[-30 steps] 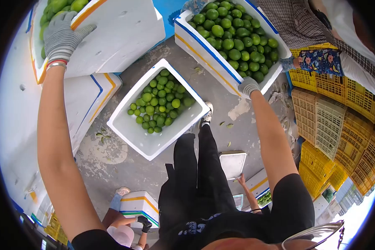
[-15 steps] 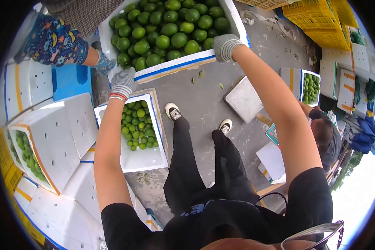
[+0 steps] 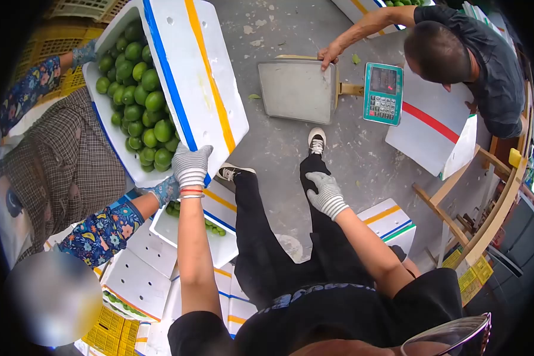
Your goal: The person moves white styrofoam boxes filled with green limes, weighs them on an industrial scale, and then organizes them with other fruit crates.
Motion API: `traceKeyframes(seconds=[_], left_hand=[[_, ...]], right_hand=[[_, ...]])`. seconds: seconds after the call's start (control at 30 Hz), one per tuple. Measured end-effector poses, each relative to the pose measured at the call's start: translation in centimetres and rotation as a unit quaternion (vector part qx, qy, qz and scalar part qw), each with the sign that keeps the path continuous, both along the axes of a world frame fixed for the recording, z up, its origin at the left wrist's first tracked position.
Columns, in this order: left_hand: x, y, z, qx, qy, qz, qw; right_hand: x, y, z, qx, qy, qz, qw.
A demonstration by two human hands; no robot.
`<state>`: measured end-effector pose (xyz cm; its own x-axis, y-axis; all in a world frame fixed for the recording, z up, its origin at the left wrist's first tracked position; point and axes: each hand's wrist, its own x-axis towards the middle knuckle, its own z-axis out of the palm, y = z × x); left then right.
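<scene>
My left hand (image 3: pixel 191 166), in a grey striped glove, is closed on the near corner rim of a white foam box (image 3: pixel 210 83) with blue and orange tape. The box is tilted toward the left and heaped with green limes (image 3: pixel 137 104). A co-worker's gloved hand (image 3: pixel 165 191), below a floral sleeve, is beside my left hand at the box's lower edge. My right hand (image 3: pixel 326 194), gloved too, hangs in front of my leg with fingers apart, holding nothing.
Another person (image 3: pixel 442 53) at the right touches a metal weighing platform (image 3: pixel 296 89) on the floor. Its teal display (image 3: pixel 383 94) stands beside a red-taped foam box (image 3: pixel 427 127). Below the tilted box is another foam box (image 3: pixel 222 252) with limes; yellow crates (image 3: pixel 110 329) stand lower left.
My right hand has let go of the lime box and dropped near my leg. The box has become tilted, with my left hand still on its rim. The view has turned right.
</scene>
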<state>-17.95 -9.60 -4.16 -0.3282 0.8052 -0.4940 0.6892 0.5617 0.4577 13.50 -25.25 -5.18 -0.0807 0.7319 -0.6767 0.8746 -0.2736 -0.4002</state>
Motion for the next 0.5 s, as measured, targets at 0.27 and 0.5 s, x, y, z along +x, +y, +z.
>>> traceKeyframes(seconds=[0.27,0.5], left_hand=[[2.1,-2.8,-0.4,-0.01,0.049,0.022,0.999],[0.8,-4.0,-4.7,-0.063,0.114,0.006,0.991]], right_hand=[[7.9,-9.6,2.8,0.052,0.008,-0.19,0.98],[9.5,-13.5,4.9,-0.014,0.062,-0.276,0.959]])
